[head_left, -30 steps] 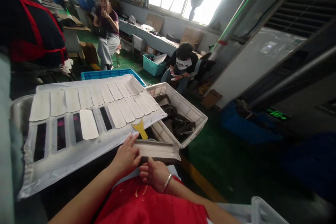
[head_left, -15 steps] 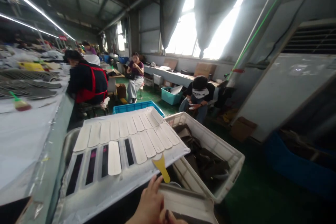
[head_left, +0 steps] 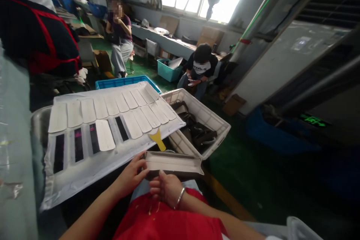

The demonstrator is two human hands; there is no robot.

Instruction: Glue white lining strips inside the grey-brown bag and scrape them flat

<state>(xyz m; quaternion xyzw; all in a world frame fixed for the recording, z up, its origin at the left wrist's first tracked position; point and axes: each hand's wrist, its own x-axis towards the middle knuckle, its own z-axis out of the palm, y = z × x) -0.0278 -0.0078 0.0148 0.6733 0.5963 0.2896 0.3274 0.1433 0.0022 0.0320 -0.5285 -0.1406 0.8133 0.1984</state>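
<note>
Above my lap is a long, shallow piece (head_left: 174, 163), pale inside with raised dark edges; its exact kind I cannot tell. My left hand (head_left: 135, 172) grips its left end, fingers along the rim and thumb at the near corner. At the near edge, my right hand (head_left: 168, 188) has its thumb on the piece and its fingers curled under. Just beyond lies a yellow scraper (head_left: 158, 140) at the edge of a white-covered board (head_left: 92, 167). Pale rounded strips (head_left: 105, 135) lie on that board in two rows, with several dark slots showing in the near row.
A white crate (head_left: 218, 140) of dark pieces stands beyond the board's right side, and a blue crate (head_left: 126, 81) behind it. A long table (head_left: 17, 127) runs along the left. Several people sit farther off. A blue bin (head_left: 264, 131) is at right.
The view has tilted down and turned right, bringing my lap and both forearms into sight. The shallow piece now shows whole, with both hands at it. The scraper and strips stay put on the board.
</note>
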